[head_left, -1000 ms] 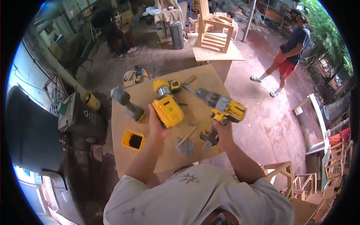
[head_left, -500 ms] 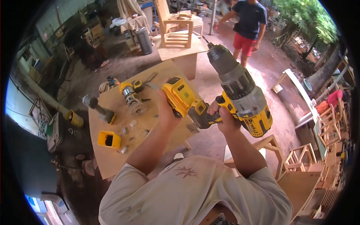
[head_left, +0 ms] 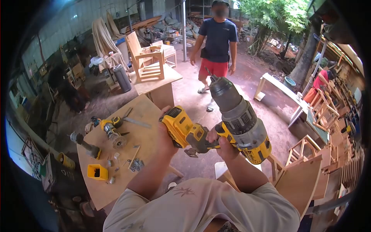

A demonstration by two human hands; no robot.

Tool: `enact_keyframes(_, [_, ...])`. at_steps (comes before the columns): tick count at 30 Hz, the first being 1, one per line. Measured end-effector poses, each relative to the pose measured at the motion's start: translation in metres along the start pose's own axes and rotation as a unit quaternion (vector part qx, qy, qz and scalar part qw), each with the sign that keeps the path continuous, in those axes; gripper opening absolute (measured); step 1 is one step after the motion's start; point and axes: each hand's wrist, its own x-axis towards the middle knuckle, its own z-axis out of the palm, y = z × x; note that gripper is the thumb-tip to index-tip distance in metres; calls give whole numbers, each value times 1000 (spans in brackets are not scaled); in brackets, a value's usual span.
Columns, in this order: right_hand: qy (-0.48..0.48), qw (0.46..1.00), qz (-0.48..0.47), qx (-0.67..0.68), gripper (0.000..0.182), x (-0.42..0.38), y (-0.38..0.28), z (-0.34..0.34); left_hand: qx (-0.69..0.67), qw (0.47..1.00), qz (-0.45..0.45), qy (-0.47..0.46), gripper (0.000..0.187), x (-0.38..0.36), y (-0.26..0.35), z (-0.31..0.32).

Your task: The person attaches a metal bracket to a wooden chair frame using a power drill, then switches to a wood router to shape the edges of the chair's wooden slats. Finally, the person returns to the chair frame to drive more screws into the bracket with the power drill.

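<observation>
A yellow-and-black cordless drill (head_left: 241,120) is held up in front of my chest, its bit pointing away and upward. My right hand (head_left: 228,150) is wrapped round its handle near the trigger. My left hand (head_left: 167,139) grips the battery (head_left: 178,125) at the handle's base; its fingers are partly hidden. Below and left, on the wooden table (head_left: 127,110), lie a yellow router (head_left: 113,135), a tape measure (head_left: 116,121), a try square (head_left: 137,123) and a second power tool (head_left: 87,146). A yellow container (head_left: 97,172) with dark contents stands near small metal hardware (head_left: 136,165).
A person (head_left: 217,42) in a dark shirt and red shorts stands ahead. Behind the table, a wooden chair (head_left: 148,63) rests on another table. A white bench (head_left: 280,87) and chair frames (head_left: 305,150) are at right, where another person (head_left: 319,85) bends over.
My view has tilted up, showing more of the yard and the person ahead, who now stands nearer the middle. Both hands keep their hold on the drill, which appears lower and farther left.
</observation>
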Motion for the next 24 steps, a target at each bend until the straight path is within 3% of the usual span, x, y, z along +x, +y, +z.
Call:
enact_keyframes(2, [0, 1000, -3, 2, 31, -4, -9, 0, -59, 998, -25, -6, 71, -5, -6, 10])
enact_keyframes(11, [79, 994, -37, 60, 42, -21, -25, 9, -17, 999, -22, -32, 70, -11, -11, 32])
enact_keyframes(21, [76, 993, -54, 71, 40, -25, -50, 25, 158, 983, 18, -94, 87, -36, 11, 30])
enact_keyframes(23, [61, 994, -37, 80, 42, -30, -49, 26, 171, 968, -59, -173, 68, -25, 37, 16])
enact_keyframes(24, [52, 995, -29, 85, 43, -34, -49, 26, 175, 967, -47, -177, 68, -18, 49, 11])
